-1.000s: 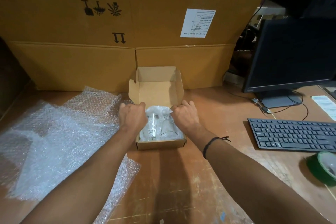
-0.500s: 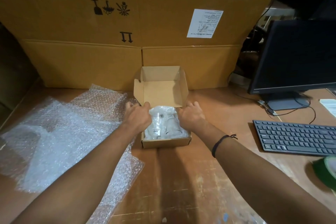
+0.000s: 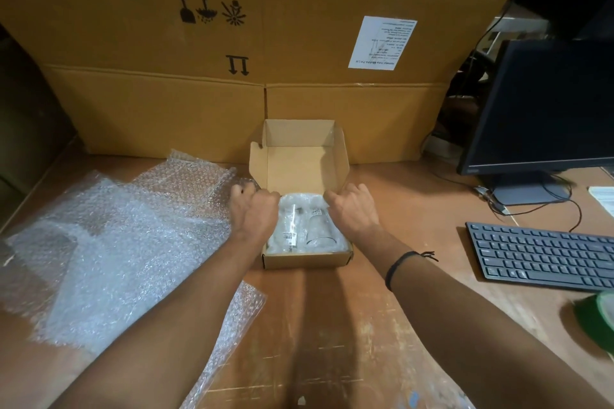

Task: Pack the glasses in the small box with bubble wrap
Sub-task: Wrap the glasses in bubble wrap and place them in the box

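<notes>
**Station Condition at Inspection**

Dimpled bubble wrap (image 3: 116, 242) lay crumpled at 9 o'clock. At centre, the small box (image 3: 307, 260) of corrugated card held two clear glasses (image 3: 307, 231) on wrap. The left hand (image 3: 254, 216) and right hand (image 3: 354, 209) gripped its side walls, fingers curled. Tall cartons (image 3: 166, 103) stood at 12 o'clock.

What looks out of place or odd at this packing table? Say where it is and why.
The big cartons behind the small box stand upside down: the arrows point down and the white label reads inverted. The glasses lie neatly in bubble wrap.
</notes>
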Demonstrator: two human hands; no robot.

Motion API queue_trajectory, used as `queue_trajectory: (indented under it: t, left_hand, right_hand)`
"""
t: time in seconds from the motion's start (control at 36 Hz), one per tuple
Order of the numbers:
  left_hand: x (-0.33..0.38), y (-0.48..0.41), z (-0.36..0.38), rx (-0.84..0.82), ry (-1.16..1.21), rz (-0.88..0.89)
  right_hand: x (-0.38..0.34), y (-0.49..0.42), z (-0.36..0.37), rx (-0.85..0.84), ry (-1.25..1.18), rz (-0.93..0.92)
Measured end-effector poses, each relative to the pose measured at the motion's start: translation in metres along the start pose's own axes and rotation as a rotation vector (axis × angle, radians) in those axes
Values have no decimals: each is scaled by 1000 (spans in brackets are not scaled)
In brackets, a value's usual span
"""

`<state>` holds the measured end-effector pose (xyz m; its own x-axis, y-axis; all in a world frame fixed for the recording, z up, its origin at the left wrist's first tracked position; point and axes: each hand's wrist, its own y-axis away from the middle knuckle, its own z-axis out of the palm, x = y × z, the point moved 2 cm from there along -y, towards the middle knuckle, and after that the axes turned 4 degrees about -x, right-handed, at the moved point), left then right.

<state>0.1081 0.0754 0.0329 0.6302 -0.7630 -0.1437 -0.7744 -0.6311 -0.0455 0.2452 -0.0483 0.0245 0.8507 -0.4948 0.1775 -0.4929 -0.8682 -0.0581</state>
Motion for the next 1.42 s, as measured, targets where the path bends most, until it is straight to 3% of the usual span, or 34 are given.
queue_trajectory:
  t: [0.25, 0.36, 0.42, 0.5, 0.81, 1.0, 1.42]
  left_hand:
    - [-1, 7, 7, -37, 44, 23]
    - [6, 13, 7, -109, 107, -17]
    - [13, 17, 6, -160, 123, -67]
    - [27, 21, 7, -257, 129, -146]
    - [29, 17, 8, -383, 175, -152]
    - [28, 18, 7, -423, 187, -144]
    - [25, 15, 8, -436, 217, -130]
  right_hand:
    - [-3, 2, 1, -97, 39, -21]
    - [-1, 6, -1, 2, -64, -9]
    - [-2, 7, -3, 19, -159, -61]
    - [-8, 8, -3, -88, -220, -185]
    - [-6, -8, -5, -197, -83, -184]
    - [-15, -11, -12, -195, 170, -179]
    - [-12, -14, -3, -269, 183, -134]
